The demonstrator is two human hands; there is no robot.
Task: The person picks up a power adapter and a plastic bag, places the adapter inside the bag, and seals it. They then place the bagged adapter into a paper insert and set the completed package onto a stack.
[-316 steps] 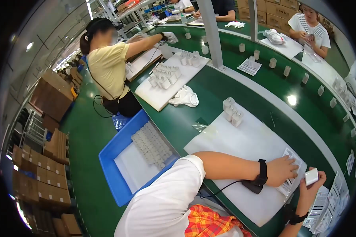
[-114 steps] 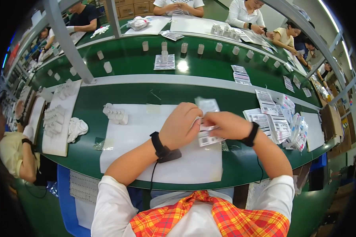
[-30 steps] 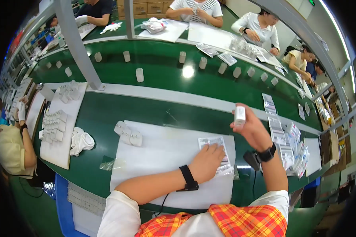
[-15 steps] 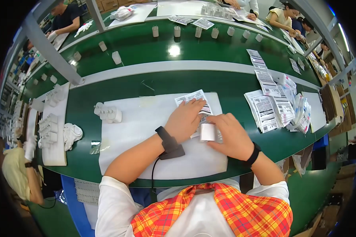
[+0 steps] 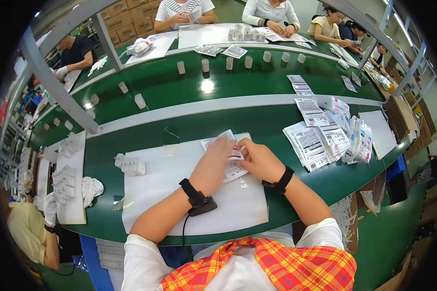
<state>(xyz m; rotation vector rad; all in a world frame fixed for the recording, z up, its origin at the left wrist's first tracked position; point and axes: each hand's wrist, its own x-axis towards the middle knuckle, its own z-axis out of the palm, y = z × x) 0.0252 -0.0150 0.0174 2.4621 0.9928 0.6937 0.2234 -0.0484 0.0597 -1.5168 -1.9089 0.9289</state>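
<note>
A small flat packet [image 5: 230,157], clear or whitish with dark print on a pale label, lies on the far right part of a white sheet [image 5: 189,194] spread over the green worktable [image 5: 179,111], directly in front of the person. Its far edge and left corner show; the rest is covered by the two hands. The left hand [image 5: 217,156] lies flat on it, fingers stretched out and slightly spread, pressing down rather than gripping; a black strap with a small box and a trailing cord sits on that wrist [image 5: 197,202]. The right hand [image 5: 258,159] comes in from the right, loosely curled, fingertips meeting the left hand's over the packet; it touches the packet's right edge, but whether it pinches the packet or only rests on it cannot be made out. A black band circles the right wrist. On the left part of the sheet, well apart from the hands, stands a small cluster of white plastic parts [image 5: 129,165]. To the right, off the sheet, lies a fanned stack of printed leaflets [image 5: 315,140] and, farther right, a pile of similar clear packets [image 5: 359,140]. Small white blocks [image 5: 205,65] stand in a row on the far belt, where other people work at their own white sheets.
</note>
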